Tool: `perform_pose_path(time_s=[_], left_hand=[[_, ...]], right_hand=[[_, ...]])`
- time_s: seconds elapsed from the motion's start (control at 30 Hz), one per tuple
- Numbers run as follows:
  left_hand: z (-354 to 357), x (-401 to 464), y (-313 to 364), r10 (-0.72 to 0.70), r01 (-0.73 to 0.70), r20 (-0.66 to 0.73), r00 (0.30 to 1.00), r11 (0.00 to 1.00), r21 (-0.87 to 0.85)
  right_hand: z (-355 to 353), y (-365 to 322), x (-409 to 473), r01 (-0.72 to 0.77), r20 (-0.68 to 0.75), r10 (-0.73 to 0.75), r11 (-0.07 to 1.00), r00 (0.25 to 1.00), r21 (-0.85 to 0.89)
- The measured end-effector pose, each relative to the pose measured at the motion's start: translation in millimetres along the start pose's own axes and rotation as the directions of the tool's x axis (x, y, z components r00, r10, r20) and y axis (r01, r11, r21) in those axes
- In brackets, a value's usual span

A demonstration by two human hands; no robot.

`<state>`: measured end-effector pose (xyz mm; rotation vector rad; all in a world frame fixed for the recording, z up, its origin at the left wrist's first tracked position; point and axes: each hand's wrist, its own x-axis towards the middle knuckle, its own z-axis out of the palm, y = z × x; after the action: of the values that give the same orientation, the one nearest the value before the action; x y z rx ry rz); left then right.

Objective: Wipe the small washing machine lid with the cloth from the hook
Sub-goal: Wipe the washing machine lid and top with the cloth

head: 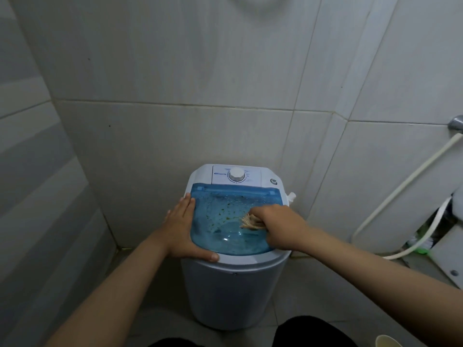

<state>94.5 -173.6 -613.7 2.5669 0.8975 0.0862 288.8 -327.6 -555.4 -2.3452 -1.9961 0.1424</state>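
A small white washing machine (233, 291) stands on the floor against the tiled wall. Its translucent blue lid (225, 221) is shut and carries greenish-brown specks near the middle. My left hand (183, 229) lies flat on the lid's left edge, thumb along the front rim. My right hand (278, 226) presses a bunched beige cloth (250, 221) onto the right half of the lid. Most of the cloth is hidden under my fingers. A white dial (236, 174) sits on the control panel behind the lid.
Tiled walls close in at the left and behind the machine. A white hose (400, 186) runs down the right wall from a metal fitting (456, 122). A white fixture (451, 246) stands at the right. My dark-clothed legs (313, 331) show at the bottom edge.
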Motion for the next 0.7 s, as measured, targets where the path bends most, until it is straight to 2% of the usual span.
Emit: perform_pose_path(time_s=[0.1,0.17,0.27,0.43,0.57,0.7], left_hand=[[-0.2,-0.4,0.8,0.001,-0.001,-0.006,1.0,1.0,-0.002],[0.4,0.2,0.1,0.005,-0.005,-0.013,1.0,1.0,0.002],[1.7,0.6,-1.5,0.013,-0.013,-0.025,1.0,1.0,-0.003],[2.8,1.3,-2.7,0.016,-0.017,-0.031,0.999,1.0,-0.016],[1.8,2.3,-4.0,0.011,-0.011,-0.031,0.999,1.0,-0.01],[1.8,1.1,-2.6,0.006,-0.007,-0.026,1.0,1.0,-0.005]], right_hand=[[-21.5,4.3,11.5,-0.038,0.065,0.032,0.995,0.997,0.091],[-25.9,11.9,32.4,-0.061,-0.026,0.064,0.99,0.998,0.129],[-18.5,18.1,68.7,-0.086,-0.139,0.101,0.99,0.985,0.113],[3.6,16.0,102.8,-0.116,-0.145,0.117,0.993,0.982,0.019],[12.8,7.1,90.1,-0.097,-0.167,0.097,0.995,0.981,0.008],[18.7,-11.9,42.5,0.001,-0.136,0.001,1.0,0.991,0.015]])
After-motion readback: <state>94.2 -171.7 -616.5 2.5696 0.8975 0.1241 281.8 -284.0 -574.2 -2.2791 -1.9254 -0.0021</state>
